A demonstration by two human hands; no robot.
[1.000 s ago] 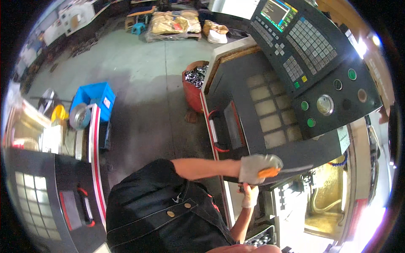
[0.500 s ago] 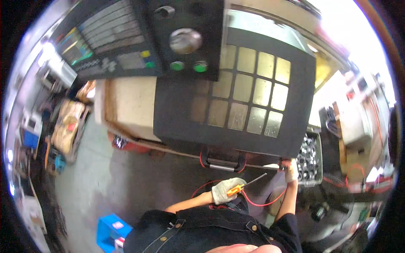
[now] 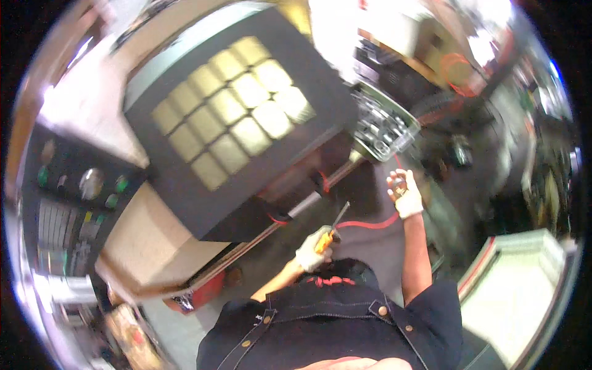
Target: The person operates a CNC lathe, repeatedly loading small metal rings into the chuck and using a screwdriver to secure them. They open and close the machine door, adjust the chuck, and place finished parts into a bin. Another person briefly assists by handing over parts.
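In my gloved left hand (image 3: 313,251) is a yellow-orange handled tool (image 3: 323,242) with a long thin metal rod pointing up and right. My fingers wrap its handle; its exact kind is not clear. My right hand (image 3: 408,202), in a pale glove with bare fingertips, is turned palm up. A small shiny round metal part (image 3: 400,184) lies in it, with the fingers partly curled about it. Just beyond this hand stands a bin (image 3: 412,137) full of shiny metal parts. A red hose (image 3: 370,226) runs between my hands.
A machine with a dark windowed door (image 3: 185,203) fills the left and centre, its bar handle (image 3: 302,206) facing me. The control panel (image 3: 68,185) is at far left. A pale-topped, light-framed box (image 3: 512,290) stands at right. A red container (image 3: 206,293) sits low beneath the machine.
My view has swung to the right. My right hand has come away from the door's lower corner and now shows a metal part in its palm. The left hand keeps the tool.
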